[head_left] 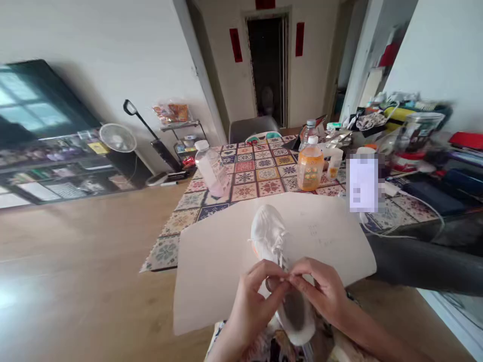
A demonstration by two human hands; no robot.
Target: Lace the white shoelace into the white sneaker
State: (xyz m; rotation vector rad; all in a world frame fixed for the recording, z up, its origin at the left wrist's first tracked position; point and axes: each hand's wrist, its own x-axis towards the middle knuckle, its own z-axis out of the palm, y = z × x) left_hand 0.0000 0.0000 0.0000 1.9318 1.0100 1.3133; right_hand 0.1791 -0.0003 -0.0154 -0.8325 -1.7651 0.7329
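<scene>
A white sneaker [266, 223] lies with its toe on a large white sheet [211, 266], pointing away from me. Its heel end reaches back past the sheet's near edge, over my lap, and the grey insole shows in its opening. White shoelace [279, 245] runs loosely over the upper. Above the shoe's tongue, my left hand [258, 291] is closed, thumb and fingers pinching the lace. My right hand [322, 286] meets it fingertip to fingertip, also pinching the lace. The exact bit of lace between the fingertips is mostly hidden.
On the patterned tablecloth [245, 178] stand a clear bottle [212, 171] at left and an orange drink bottle [310, 166] behind the sheet. A phone with a blurred screen [363, 185] stands at right, near a white cable [426, 198] and a blender jug [417, 133].
</scene>
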